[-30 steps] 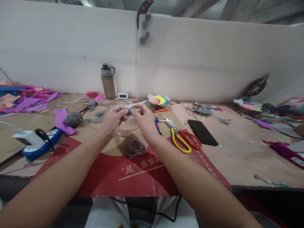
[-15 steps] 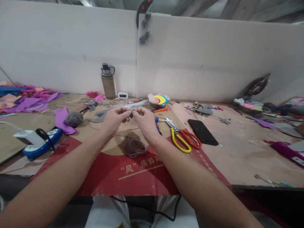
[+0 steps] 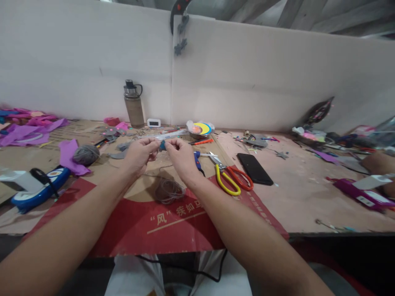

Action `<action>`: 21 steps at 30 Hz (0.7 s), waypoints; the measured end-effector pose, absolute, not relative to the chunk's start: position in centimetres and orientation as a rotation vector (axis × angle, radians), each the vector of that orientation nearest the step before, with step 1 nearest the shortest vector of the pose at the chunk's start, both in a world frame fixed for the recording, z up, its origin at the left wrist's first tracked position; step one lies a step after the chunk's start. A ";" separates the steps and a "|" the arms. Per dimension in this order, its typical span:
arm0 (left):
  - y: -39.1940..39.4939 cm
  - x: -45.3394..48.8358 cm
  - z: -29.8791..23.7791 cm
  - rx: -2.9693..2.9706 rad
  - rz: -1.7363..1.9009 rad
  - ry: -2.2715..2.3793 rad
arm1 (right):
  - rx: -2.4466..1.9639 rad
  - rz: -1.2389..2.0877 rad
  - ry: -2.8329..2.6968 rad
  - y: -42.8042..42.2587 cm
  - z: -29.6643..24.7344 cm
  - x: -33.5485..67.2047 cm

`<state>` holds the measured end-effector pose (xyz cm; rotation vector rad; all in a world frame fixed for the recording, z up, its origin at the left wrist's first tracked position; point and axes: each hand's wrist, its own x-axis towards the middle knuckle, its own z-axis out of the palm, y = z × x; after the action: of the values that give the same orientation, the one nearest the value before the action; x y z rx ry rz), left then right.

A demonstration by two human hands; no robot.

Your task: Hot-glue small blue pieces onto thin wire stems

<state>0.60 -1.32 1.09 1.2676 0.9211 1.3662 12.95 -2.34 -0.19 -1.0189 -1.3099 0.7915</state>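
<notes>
My left hand (image 3: 139,154) and my right hand (image 3: 179,156) meet above the table, fingertips pinched together on a small blue piece (image 3: 162,144) held between them. A thin grey thread hangs from it down to a loose coil of grey thread (image 3: 168,191) lying on the red printed sheet (image 3: 173,224) just below my hands. Both forearms reach forward from the table's near edge.
Yellow-and-red scissors (image 3: 230,180) and a black phone (image 3: 254,169) lie right of my hands. A grey yarn ball (image 3: 86,154), purple felt (image 3: 68,150) and a blue device (image 3: 40,190) sit left. A bottle (image 3: 133,105) stands by the white wall. Another person's hand (image 3: 379,163) shows far right.
The view has shifted to the right, so everything sits further left in frame. My hands stay pinched together on the small piece, whose blue shows more clearly now. Another person's hand has come into view.
</notes>
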 end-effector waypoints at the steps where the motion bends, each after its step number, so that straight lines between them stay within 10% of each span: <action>1: -1.4 0.6 1.1 1.242 1.345 0.895 | -1.026 0.785 -1.296 -2.3 -0.2 13.0; 21: -1.1 0.4 0.7 1.316 1.340 0.990 | -1.049 0.742 -1.379 -2.6 -0.1 13.4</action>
<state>0.43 -1.13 0.73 1.3158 0.9899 1.3398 13.45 -2.63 -0.08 -1.0485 -1.3789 0.7422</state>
